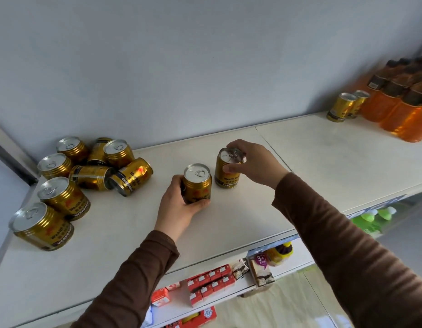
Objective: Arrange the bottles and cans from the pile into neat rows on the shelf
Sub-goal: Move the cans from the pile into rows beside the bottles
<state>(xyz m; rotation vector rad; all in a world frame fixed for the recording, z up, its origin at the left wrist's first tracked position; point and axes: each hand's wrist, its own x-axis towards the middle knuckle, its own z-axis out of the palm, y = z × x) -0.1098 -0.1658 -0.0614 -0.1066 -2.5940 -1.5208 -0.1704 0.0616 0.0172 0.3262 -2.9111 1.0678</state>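
Mid-shelf (240, 209), my left hand (179, 209) wraps fingers round one upright can (197, 183); my right hand (255, 164) pinches another (227, 172) at its rim, at 2 o'clock. Rigid, smooth, likely full: grip the sides. Pile (87, 171) at 9 o'clock.

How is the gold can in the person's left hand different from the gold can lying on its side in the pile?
The can in the left hand stands upright on the shelf; the lying can is tipped over, resting against other cans. The left hand grips the upright one around its side; nothing holds the lying one. The upright can shows its silver pull-tab top; the lying one shows its label. Both look like the same gold drink.
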